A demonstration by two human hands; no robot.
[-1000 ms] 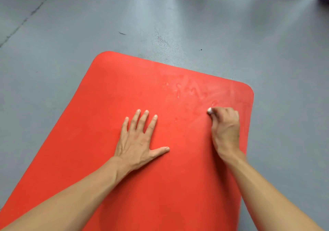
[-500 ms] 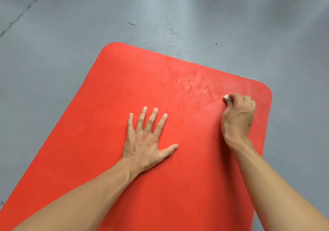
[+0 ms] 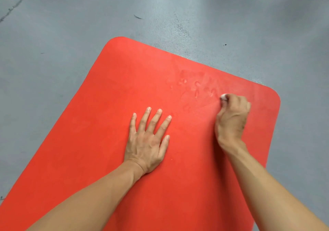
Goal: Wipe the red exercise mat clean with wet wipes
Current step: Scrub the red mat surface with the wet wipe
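Note:
The red exercise mat (image 3: 99, 124) lies on a grey floor and fills most of the view. My left hand (image 3: 148, 141) rests flat on the mat's middle, palm down, fingers apart. My right hand (image 3: 233, 118) is closed in a fist near the mat's far right corner, pressing a small white wet wipe (image 3: 223, 97) onto the mat; only a bit of the wipe shows past the fingers. Wet streaks and drops (image 3: 195, 88) glisten on the mat just left of the wipe.
The grey floor (image 3: 71, 35) surrounds the mat, with a dark crack line (image 3: 16, 4) at the far left and small scuffs (image 3: 181, 28) beyond the mat's far edge.
My right hand with the wipe has slid away from me toward the mat's far right corner. My left thumb has drawn in beside the fingers. The view has shifted slightly.

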